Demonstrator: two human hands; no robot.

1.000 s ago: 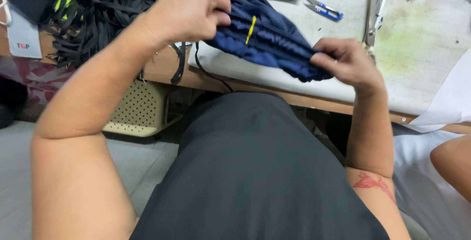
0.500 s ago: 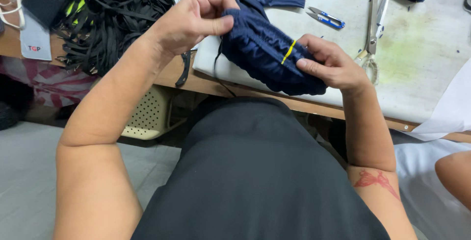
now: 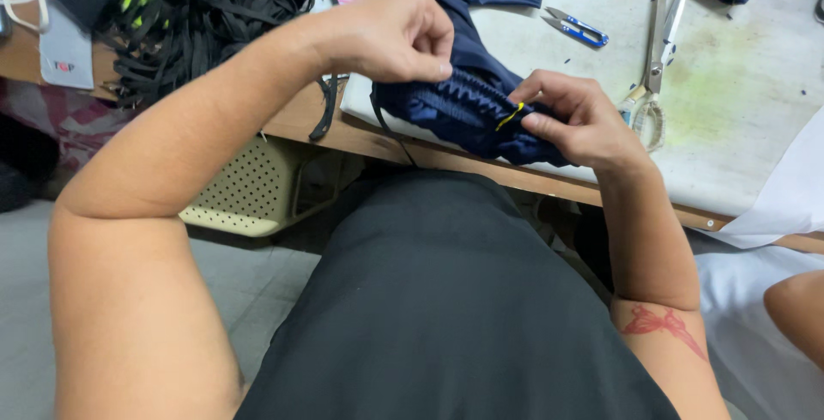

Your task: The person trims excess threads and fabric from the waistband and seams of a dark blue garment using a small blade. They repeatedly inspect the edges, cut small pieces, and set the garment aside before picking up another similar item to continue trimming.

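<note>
A navy blue garment [image 3: 463, 107] with thin yellow piping lies bunched over the front edge of the white worktable [image 3: 755, 128]. My left hand [image 3: 390, 34] pinches the gathered, ribbed waistband from above on the left. My right hand [image 3: 575, 120] grips the same bunched band on the right, thumb and fingers closed beside a yellow stripe. The two hands are close together, with the fabric scrunched between them. The rest of the garment trails up the table behind my left hand.
Large metal scissors [image 3: 657, 51] and small blue thread snips [image 3: 577, 25] lie on the table beyond my right hand. A tangled pile of black straps [image 3: 206, 8] sits at the left. A perforated beige basket [image 3: 249, 188] stands under the table. Another person's arm [image 3: 794, 308] shows at the right.
My hands have drawn closer together and the navy waistband has gathered into tighter folds between them. My right hand has shifted left along the band.
</note>
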